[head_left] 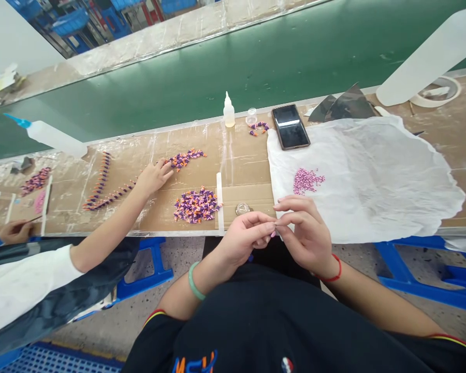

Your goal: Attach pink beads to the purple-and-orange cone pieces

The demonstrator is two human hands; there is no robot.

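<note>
My left hand (pixel 246 234) is closed in a pinch just over the table's front edge, with a small pink piece (pixel 273 234) showing at its fingertips. Meeting it there, my right hand (pixel 305 233) has its thumb and index finger pinched together while the other fingers curl loosely. Whatever sits between the right fingertips is too small to make out. Beyond the right hand, a pile of tiny pink pieces (pixel 308 181) lies on a white cloth (pixel 380 176). To the left is a heap of purple, orange and pink pieces (pixel 197 205). A small round clear object (pixel 242 208) lies behind my left hand.
A dropper bottle (pixel 229 113), a phone (pixel 291 127) and a tape roll (pixel 438 92) stand or lie farther back. At left, a co-worker's hand (pixel 155 176) touches more purple-orange pieces (pixel 188 158), near a curved row of them (pixel 104 178). A large white bottle (pixel 56 137) lies tilted there.
</note>
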